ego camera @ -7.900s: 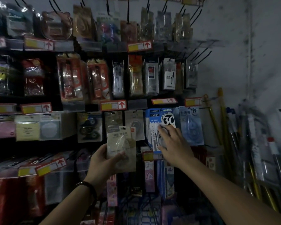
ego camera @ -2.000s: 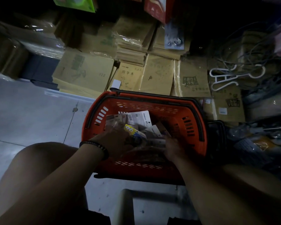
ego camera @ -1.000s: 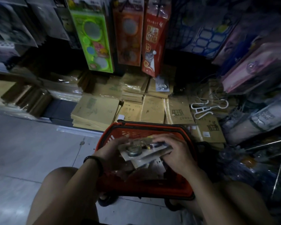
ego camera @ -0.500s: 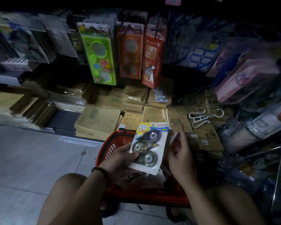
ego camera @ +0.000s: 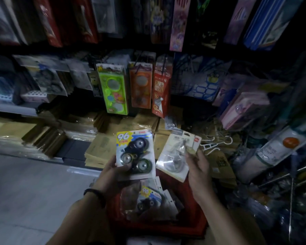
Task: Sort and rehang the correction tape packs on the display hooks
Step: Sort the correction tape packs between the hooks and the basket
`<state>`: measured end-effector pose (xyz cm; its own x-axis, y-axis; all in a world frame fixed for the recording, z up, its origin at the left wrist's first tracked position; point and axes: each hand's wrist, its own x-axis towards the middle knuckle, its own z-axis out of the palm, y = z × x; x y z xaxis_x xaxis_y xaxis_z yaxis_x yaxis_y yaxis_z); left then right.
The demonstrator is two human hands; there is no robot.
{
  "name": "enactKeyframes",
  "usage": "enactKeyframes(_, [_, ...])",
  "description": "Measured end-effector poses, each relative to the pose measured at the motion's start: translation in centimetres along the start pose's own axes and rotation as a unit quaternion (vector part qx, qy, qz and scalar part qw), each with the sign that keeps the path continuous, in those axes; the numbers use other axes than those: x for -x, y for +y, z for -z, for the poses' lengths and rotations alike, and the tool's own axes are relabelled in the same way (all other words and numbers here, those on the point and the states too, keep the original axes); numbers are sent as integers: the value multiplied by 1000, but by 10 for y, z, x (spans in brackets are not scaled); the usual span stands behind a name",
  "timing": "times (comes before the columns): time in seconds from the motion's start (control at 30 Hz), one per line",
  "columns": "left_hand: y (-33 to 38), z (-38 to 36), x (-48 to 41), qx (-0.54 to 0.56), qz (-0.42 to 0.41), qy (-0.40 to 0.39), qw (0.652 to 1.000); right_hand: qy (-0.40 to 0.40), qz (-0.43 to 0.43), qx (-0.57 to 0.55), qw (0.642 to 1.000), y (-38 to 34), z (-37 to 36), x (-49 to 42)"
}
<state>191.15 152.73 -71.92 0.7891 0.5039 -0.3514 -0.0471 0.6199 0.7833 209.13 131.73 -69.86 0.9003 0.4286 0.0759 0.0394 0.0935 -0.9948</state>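
My left hand (ego camera: pixel 111 172) grips the lower left edge of a correction tape pack (ego camera: pixel 135 152) with three dark rollers and a yellow "96" label. My right hand (ego camera: pixel 197 167) pinches the right side of a pale beige correction tape pack (ego camera: pixel 175 156) with a clear blister, held tilted beside the first. Both packs are raised above the red basket (ego camera: pixel 193 220), which holds several more packs (ego camera: pixel 148 198), one with the same "96" label.
Hanging packs fill the lower display: a green one (ego camera: pixel 113 89), an orange one (ego camera: pixel 140 85), a red one (ego camera: pixel 162 89). Brown notebook stacks (ego camera: pixel 97 151) lie on the bottom shelf. White hangers (ego camera: pixel 214 142) and wrapped goods crowd the right. Grey floor (ego camera: pixel 25 191) spreads left.
The view has tilted up from the basket toward the shelves. My right hand has pulled the beige pack out from behind the "96" pack, and both packs are lifted higher and apart.
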Motion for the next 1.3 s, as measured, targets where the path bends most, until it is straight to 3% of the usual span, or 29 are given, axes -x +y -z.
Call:
enactKeyframes(0.27, [46,-56,36,-41,-76,-16,996,-92,24,3,995,-72,-4,2])
enactKeyframes(0.43, [71,-101,52,-128,-142,-55,980,-92,79,2,993,-123,-25,0])
enactKeyframes(0.53, [87,-121,54,-124,-171,-70,975,-44,144,62,987,-154,-30,-2])
enactKeyframes(0.63, [112,-141,56,-112,-209,-71,969,31,259,213,942,-184,-32,-7])
enactKeyframes(0.73, [144,-159,56,-107,-242,-83,961,-25,370,321,871,-218,-37,-16])
enactKeyframes(0.83, [178,-174,55,-100,-275,-96,952,-69,419,412,806,-249,-38,-32])
enactKeyframes(1.07, [254,-209,54,-115,-303,-128,937,-82,474,432,763,-321,-45,-73])
enactKeyframes(1.3, [332,-235,48,-87,-344,-102,929,-24,511,450,732,-405,-59,-124])
